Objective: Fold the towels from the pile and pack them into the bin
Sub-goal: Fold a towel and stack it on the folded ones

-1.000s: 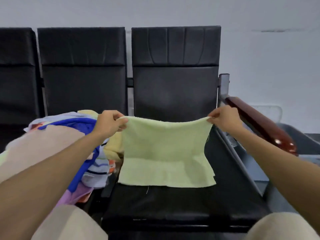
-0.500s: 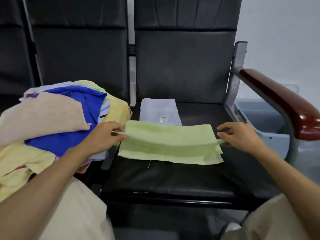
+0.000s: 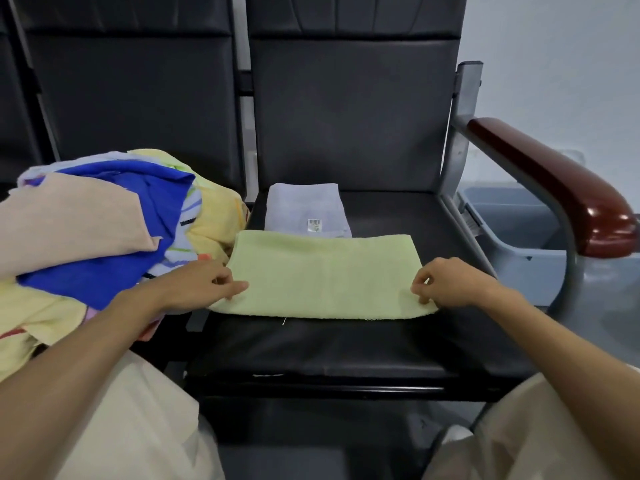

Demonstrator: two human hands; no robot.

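On the chair seat [image 3: 329, 344], left hand [image 3: 197, 285] and right hand [image 3: 450, 285] pinch near corners of the half-folded green towel [image 3: 322, 275], one folded lilac towel [image 3: 304, 206] behind it, pile [image 3: 104, 230] and bin [image 3: 512, 223] awaiting.

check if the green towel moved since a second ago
Yes. The green towel was held up against the chair back; now it lies folded flat on the seat.

Black seat [image 3: 332, 344]; red-brown armrest [image 3: 550, 181] at right; white wall [image 3: 561, 57] behind.
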